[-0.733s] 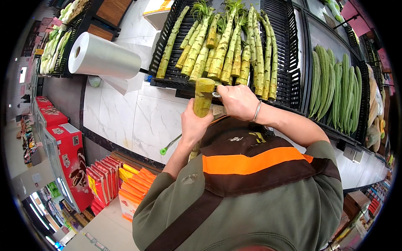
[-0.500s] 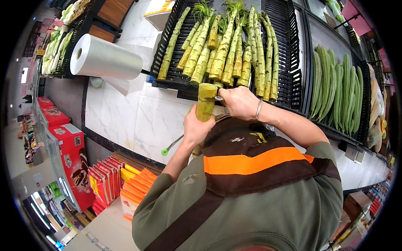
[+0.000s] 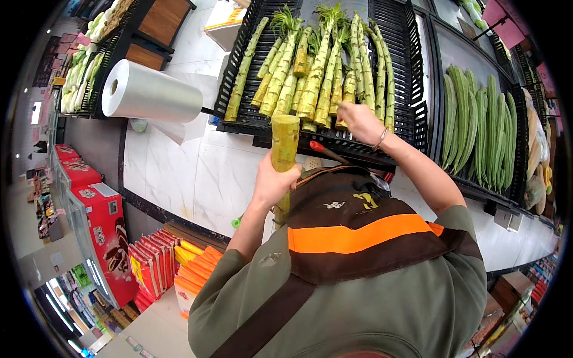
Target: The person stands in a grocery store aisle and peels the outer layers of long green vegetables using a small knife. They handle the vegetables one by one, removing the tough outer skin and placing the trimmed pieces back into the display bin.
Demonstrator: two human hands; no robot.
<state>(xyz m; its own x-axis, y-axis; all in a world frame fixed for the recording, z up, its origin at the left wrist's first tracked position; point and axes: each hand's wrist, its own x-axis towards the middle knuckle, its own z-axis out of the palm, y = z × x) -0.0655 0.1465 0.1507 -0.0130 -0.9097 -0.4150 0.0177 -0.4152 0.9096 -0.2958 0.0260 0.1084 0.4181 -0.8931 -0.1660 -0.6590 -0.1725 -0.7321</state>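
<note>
My left hand is wrapped round a thick yellow-green celtuce stem, held upright with its cut end on top. Its lower part runs down beside my apron. My right hand is over the front edge of a black slatted crate, fingers closed at the butt ends of the celtuce stems lying there. Whatever those fingers pinch, if anything, is too small to make out. Below the crate edge, between my hands, a red-tipped handle sticks out near the apron.
Left of the crate is a plastic bag roll. Ridged green gourds fill the crate at right. A red freezer and stacked red and orange packets are at lower left. White tiled floor shows below the crate.
My right hand has moved off the held stem, right and up to the crate edge. The held stem has shifted slightly left and stands straighter. The red-tipped handle has come into sight.
</note>
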